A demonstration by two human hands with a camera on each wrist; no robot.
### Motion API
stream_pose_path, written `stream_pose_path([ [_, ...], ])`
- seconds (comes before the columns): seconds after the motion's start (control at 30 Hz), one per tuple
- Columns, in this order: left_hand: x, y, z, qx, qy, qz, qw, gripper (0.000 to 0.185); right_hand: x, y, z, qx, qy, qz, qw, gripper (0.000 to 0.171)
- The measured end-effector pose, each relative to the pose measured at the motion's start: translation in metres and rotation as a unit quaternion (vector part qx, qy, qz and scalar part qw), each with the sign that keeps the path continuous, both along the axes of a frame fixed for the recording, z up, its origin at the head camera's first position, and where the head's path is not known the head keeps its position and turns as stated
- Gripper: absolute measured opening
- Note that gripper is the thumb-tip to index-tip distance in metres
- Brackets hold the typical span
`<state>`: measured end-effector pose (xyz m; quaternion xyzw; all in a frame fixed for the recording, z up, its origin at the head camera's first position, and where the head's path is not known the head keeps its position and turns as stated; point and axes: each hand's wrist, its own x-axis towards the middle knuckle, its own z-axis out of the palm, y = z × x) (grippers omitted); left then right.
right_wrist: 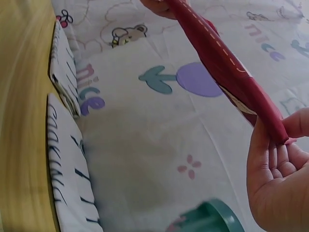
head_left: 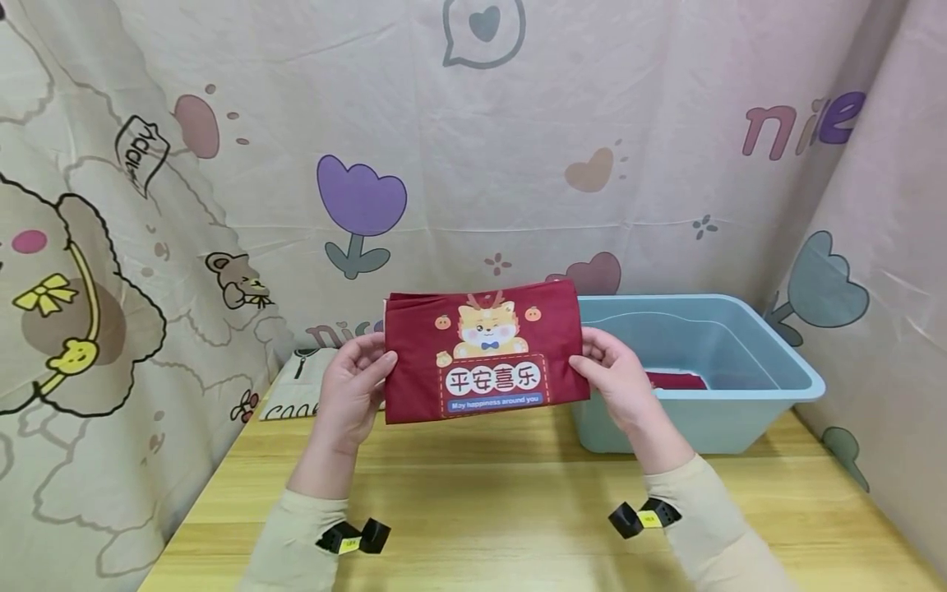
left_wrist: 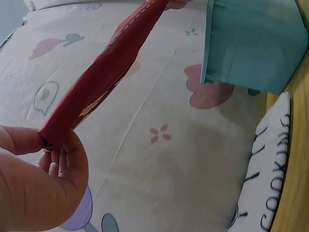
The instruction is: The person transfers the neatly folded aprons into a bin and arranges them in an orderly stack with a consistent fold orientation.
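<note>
A folded dark red cloth (head_left: 414, 370) is held up above the table in the head view, its face printed with a cartoon animal and lettering. My left hand (head_left: 353, 390) pinches its left edge between thumb and fingers. At the opposite edge, my right hand (head_left: 616, 380) grips it the same way. Both wrist views show the cloth edge-on, as a flat bundle of several layers (left_wrist: 91, 87) stretched between the hands. The thumbs lie on the printed side, with the other fingers behind.
To the right stands a blue-green plastic bin (head_left: 740, 427) with a piece of red cloth (head_left: 676, 381) inside. Folded white cloths with dark lettering (right_wrist: 70, 169) lie at the back left of the wooden table (head_left: 473, 510). A printed curtain (head_left: 473, 164) hangs behind.
</note>
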<state>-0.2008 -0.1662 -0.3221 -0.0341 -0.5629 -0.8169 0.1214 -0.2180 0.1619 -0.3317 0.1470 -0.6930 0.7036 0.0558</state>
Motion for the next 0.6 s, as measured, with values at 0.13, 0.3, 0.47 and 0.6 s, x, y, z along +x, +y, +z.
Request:
stream_pose_path([
  [0.13, -0.004, 0.013, 0.000, 0.005, 0.009, -0.019, 0.9998, 0.028, 0.001, 0.015, 0.001, 0.000, 0.011, -0.013, 1.000, 0.038],
  [0.3, -0.007, 0.031, 0.001, 0.012, 0.019, -0.036, 0.9991, 0.028, 0.003, 0.032, 0.004, -0.017, 0.028, -0.023, 0.999, 0.034],
  [0.47, -0.009, 0.047, 0.003, 0.018, 0.025, -0.048, 0.9984, 0.028, 0.006, 0.047, 0.006, -0.035, 0.037, -0.027, 0.998, 0.026],
  [0.6, -0.010, 0.058, 0.004, 0.014, 0.026, -0.055, 0.9981, 0.030, 0.008, 0.058, 0.006, -0.031, 0.035, -0.039, 0.998, 0.026],
])
